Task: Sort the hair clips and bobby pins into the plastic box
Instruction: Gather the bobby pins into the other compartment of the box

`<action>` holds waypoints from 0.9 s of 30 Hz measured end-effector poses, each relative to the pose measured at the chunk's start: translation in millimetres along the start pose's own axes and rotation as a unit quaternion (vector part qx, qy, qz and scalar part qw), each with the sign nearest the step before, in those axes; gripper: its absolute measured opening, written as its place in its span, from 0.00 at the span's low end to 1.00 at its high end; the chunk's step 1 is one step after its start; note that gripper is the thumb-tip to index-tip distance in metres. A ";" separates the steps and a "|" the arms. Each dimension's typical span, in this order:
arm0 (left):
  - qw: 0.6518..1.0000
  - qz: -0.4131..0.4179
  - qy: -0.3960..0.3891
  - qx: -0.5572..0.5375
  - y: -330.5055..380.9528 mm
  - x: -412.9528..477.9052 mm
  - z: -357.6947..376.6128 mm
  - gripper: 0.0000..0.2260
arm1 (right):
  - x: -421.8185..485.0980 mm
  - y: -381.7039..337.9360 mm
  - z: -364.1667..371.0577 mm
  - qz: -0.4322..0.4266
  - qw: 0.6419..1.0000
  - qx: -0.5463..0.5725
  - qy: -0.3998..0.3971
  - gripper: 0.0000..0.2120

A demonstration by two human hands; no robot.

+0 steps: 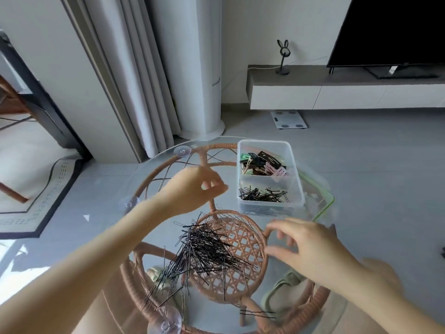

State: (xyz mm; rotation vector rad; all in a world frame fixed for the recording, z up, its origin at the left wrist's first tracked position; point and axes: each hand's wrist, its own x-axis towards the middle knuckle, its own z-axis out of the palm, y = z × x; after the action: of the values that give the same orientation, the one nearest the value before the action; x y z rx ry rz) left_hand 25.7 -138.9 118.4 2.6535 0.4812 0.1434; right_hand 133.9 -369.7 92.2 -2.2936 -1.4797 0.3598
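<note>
One box [297, 182], one pin pile [207, 247], two hands [199, 186] [310, 247], perhaps empty.

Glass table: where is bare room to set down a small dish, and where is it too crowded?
Bare glass lies at the far left of the glass table, between its rim and the plastic box, beyond the left hand. The middle is crowded: the bobby pin pile fills it, the right hand beside it.
</note>
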 end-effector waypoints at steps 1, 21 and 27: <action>0.999 -0.034 -0.004 0.034 -8.2 -18.5 1.9 0.16 | -5.0 -1.6 10.1 0.026 0.998 -0.030 -0.058 0.29; 0.953 -0.251 0.087 -0.145 -21.7 -126.1 73.0 0.13 | 48.2 -76.6 81.1 0.048 0.995 -0.002 0.083 0.16; 0.986 -0.109 -0.108 0.067 -24.9 -155.9 61.9 0.20 | 94.4 -75.8 89.8 0.048 0.989 -0.138 0.028 0.20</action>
State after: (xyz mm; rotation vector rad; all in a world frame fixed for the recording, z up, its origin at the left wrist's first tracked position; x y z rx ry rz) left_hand -116.9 -198.2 48.2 2.6803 0.7247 -0.2497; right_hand 74.0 -239.5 45.6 -2.5736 -1.4745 0.1207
